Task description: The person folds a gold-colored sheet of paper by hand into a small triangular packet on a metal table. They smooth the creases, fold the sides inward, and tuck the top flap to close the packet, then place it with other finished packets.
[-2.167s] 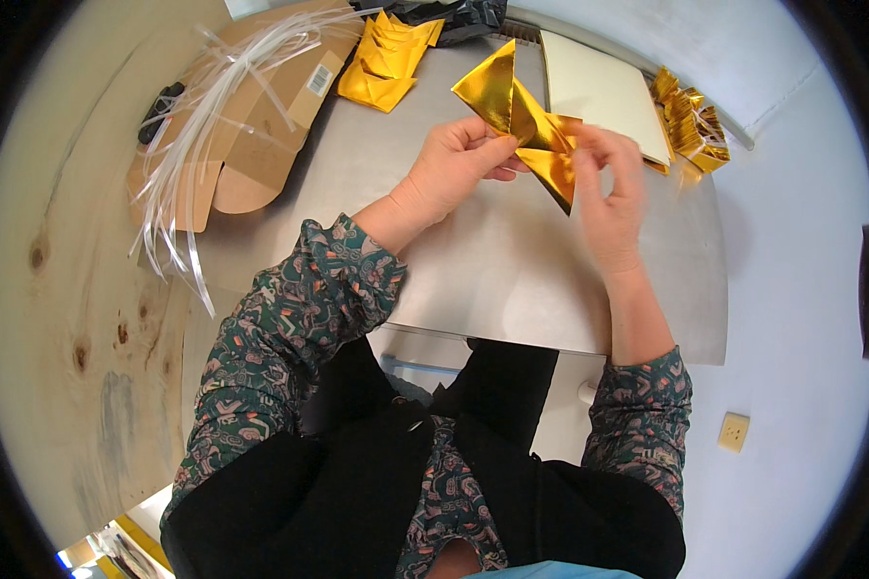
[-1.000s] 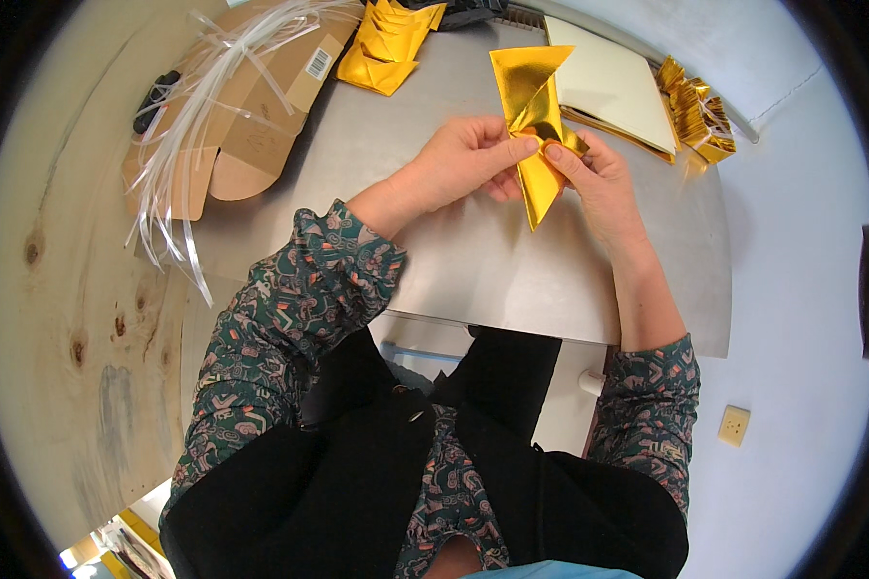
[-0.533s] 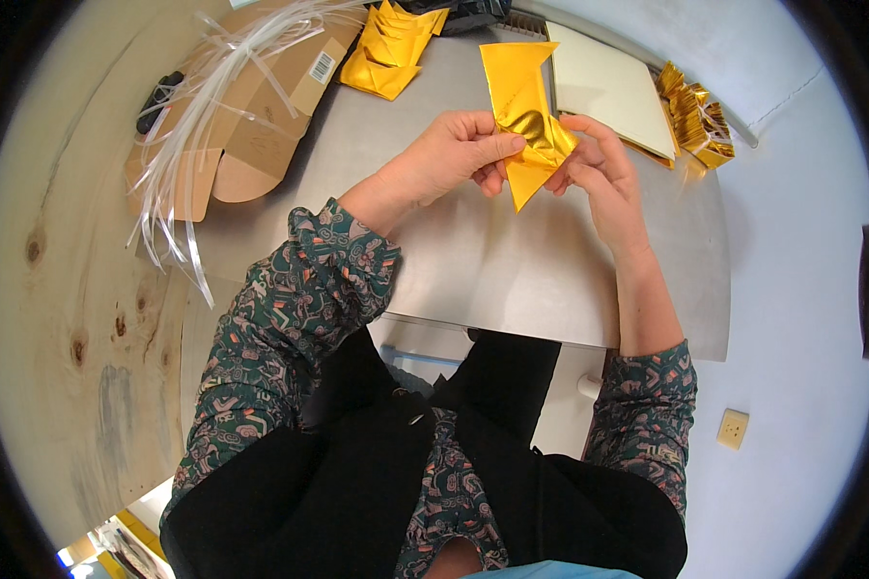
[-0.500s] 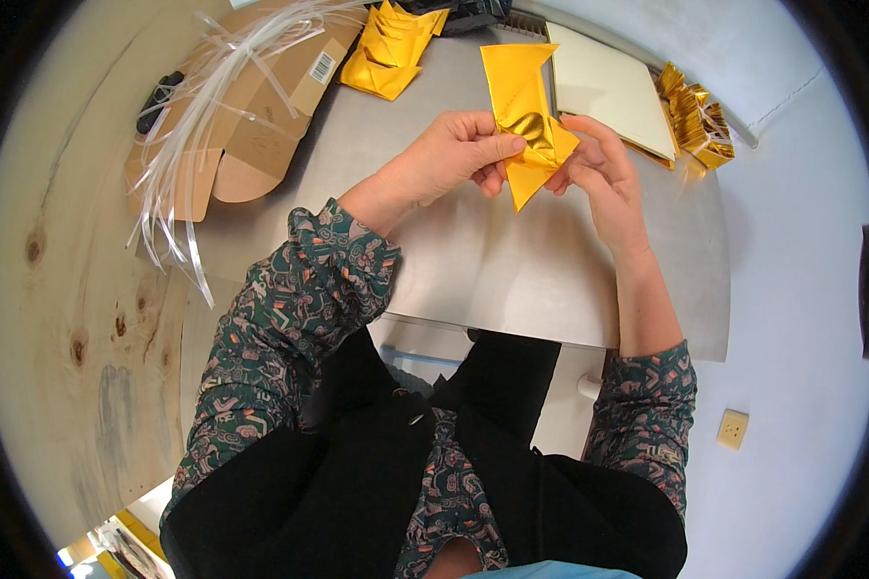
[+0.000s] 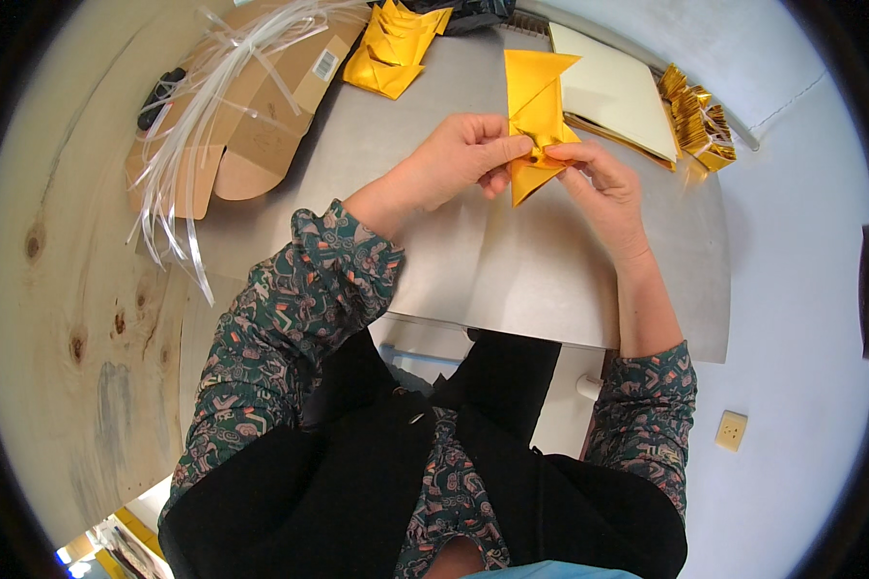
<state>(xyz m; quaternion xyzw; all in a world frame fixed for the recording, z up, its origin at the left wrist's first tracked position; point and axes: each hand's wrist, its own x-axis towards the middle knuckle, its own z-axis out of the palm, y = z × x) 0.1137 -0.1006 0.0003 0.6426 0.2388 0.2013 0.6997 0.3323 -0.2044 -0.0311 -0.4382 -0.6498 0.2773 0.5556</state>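
Observation:
A shiny gold foil paper (image 5: 536,92), folded with pointed corners, is held up above the metal table (image 5: 454,270). My left hand (image 5: 468,159) grips its left side, thumb lying on the front and fingers curled behind. From the right, my right hand (image 5: 603,183) pinches the lower fold between thumb and fingers. The two thumbs are close together at the paper's creased middle. Its upper part spreads wide and a point hangs below the hands. The back of the paper is hidden.
At the back left lies an opened cardboard box (image 5: 270,145) with white plastic strips (image 5: 227,96) over it. Beside it are stacked gold folded papers (image 5: 396,43). A stack of cream sheets (image 5: 613,92) and bundled gold pieces (image 5: 700,121) lie back right, near the wall (image 5: 792,193).
The gold paper has shifted slightly right. My right fingers have moved from its right edge onto the front, pressing the right fold in toward the middle.

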